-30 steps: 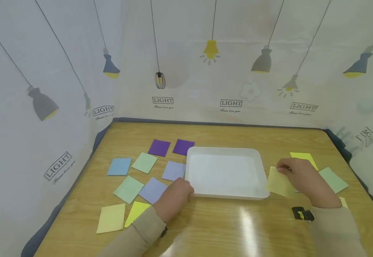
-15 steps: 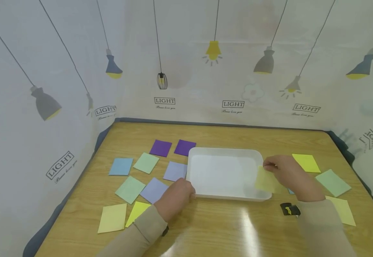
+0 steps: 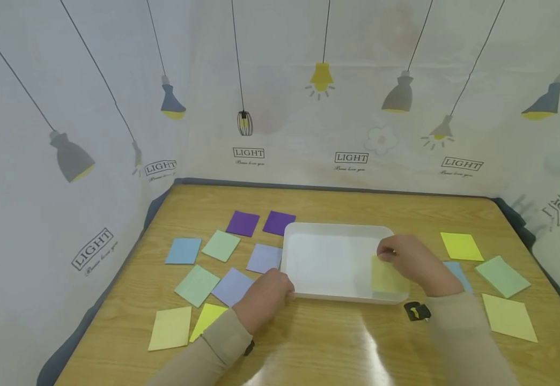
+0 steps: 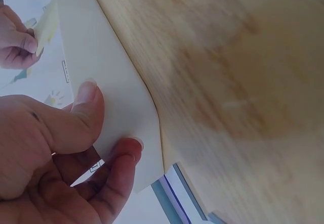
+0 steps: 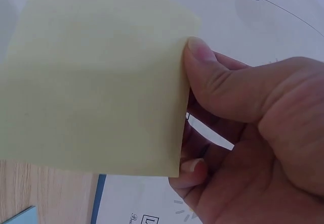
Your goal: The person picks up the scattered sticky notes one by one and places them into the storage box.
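Observation:
A white tray (image 3: 338,262) lies on the wooden table. My left hand (image 3: 266,295) holds the tray's near left corner; in the left wrist view the thumb (image 4: 86,92) lies against the tray's outer wall (image 4: 116,97). Over the tray's right end, my right hand (image 3: 410,262) pinches a pale yellow sticky note (image 3: 388,276) along one edge. The right wrist view shows the thumb (image 5: 205,57) at the edge of that note (image 5: 101,82), which hangs flat from the fingers. Part of the right hand's fingers is hidden behind the note.
Left of the tray lie several sticky notes, among them purple (image 3: 243,223), blue (image 3: 183,251), green (image 3: 197,286), lavender (image 3: 264,258) and yellow (image 3: 170,328). On the right are bright yellow (image 3: 461,246), green (image 3: 503,276), blue (image 3: 458,274) and pale yellow (image 3: 509,317) notes.
My right hand has carried the pale yellow note leftward from beside the tray to over its right end, uncovering a blue note. The left hand has stayed at the tray corner.

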The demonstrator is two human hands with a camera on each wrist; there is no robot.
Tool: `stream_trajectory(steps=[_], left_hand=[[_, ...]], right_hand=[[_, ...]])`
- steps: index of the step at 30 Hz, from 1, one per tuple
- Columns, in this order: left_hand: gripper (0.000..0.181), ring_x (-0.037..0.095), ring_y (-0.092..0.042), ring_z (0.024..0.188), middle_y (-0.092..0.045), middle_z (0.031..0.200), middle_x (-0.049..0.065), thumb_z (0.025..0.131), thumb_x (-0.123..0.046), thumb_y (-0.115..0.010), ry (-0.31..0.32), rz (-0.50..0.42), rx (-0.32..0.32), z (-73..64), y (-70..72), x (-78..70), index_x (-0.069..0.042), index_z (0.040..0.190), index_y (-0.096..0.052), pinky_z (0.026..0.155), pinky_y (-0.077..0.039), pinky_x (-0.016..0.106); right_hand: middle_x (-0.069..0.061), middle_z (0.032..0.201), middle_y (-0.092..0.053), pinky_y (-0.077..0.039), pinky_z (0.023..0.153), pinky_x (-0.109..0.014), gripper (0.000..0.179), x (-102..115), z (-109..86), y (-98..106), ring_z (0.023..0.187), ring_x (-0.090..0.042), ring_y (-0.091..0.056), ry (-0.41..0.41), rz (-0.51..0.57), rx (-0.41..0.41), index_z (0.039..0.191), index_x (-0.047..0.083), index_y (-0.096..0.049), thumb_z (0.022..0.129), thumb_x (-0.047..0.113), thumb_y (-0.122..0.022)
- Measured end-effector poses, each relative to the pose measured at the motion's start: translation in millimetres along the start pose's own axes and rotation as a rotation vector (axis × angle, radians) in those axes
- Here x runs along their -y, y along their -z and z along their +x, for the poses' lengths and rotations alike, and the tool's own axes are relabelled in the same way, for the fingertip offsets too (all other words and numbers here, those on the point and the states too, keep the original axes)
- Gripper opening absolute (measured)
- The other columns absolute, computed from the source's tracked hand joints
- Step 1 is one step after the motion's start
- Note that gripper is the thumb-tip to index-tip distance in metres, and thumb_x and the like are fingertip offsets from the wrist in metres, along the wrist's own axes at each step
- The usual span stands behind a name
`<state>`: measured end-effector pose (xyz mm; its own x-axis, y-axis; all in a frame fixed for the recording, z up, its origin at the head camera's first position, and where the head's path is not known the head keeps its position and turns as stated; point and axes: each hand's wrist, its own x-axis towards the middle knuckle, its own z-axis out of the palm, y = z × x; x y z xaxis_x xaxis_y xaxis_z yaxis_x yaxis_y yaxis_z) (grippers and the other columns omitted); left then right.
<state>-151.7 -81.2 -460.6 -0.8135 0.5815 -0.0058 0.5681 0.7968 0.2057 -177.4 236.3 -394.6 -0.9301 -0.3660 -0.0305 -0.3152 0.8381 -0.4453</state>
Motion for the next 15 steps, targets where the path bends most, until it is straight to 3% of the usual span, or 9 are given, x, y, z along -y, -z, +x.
stream_trajectory(steps=[6, 15], left_hand=[[0.021, 0.007, -0.047, 0.063, -0.069, 0.068, -0.001, 0.085, -0.013, -0.076, -0.011, -0.045, -0.017, 0.7, 0.3, 1.7, -0.011, 0.065, -0.074, 0.065, -0.046, 0.021], [0.012, 0.005, -0.049, 0.063, -0.073, 0.072, -0.001, 0.086, -0.012, -0.077, -0.007, -0.074, -0.006, -0.4, 1.9, 1.4, -0.009, 0.075, -0.079, 0.067, -0.050, 0.020]], right_hand=[[-0.008, 0.090, -0.071, -0.053, 0.074, -0.043, 0.010, 1, 2.5, -1, 0.081, -0.022, -0.059, -0.008, -0.006, 0.014, 0.087, 0.007, -0.070, 0.094, 0.001, -0.065], [-0.007, 0.089, -0.070, -0.052, 0.074, -0.041, 0.011, -2, 6.6, -15, 0.081, -0.021, -0.058, -0.019, 0.004, 0.047, 0.087, 0.007, -0.071, 0.094, 0.001, -0.065]])
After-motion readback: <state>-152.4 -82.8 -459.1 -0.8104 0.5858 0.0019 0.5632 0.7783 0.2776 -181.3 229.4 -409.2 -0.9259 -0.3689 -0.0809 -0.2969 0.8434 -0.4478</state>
